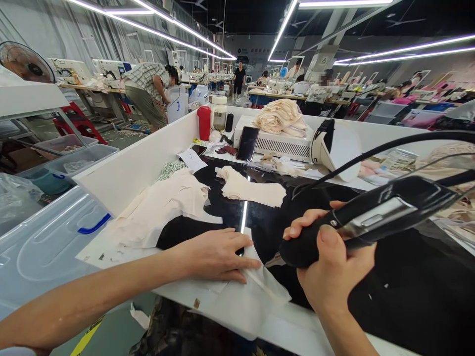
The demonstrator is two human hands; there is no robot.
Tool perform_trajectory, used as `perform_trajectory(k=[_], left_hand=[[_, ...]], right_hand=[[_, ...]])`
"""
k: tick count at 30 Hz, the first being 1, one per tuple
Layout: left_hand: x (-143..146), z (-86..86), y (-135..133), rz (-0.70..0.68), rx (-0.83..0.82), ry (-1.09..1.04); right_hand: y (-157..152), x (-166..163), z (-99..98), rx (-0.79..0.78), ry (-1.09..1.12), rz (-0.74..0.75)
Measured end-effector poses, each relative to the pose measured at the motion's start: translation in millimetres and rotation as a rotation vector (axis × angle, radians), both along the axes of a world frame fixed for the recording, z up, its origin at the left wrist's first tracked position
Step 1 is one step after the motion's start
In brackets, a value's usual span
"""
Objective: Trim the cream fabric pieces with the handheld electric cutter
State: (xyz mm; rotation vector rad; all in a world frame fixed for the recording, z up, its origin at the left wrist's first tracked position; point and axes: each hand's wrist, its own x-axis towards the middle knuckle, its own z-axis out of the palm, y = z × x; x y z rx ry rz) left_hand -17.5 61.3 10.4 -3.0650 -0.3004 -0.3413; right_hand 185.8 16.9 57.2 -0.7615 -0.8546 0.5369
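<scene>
My left hand (217,254) lies flat, fingers stretched out, pressing a white fabric piece (256,291) onto the black glossy worktop (408,291). My right hand (330,262) is wrapped round the handle of a black corded hand tool (374,212). The tool's metal tip touches the fabric just right of my left fingertips. A black cable runs from the tool up and to the right.
Stacks of cream fabric pieces (250,188) and a larger pile (163,210) lie on the worktop. At the back stand a white machine (276,143) with folded cloth on it, a phone (247,143) and a red bottle (204,122). A clear plastic bin (44,242) sits at left. Other people work in the distance.
</scene>
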Motion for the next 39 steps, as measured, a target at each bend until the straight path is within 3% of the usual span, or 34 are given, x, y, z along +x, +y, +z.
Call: perform_trajectory(k=[39], left_hand=[[0.7, -10.3, -5.8, 0.043, -0.130, -0.155]], right_hand=[[29.8, -8.3, 1.7, 0.043, 0.012, 0.004]])
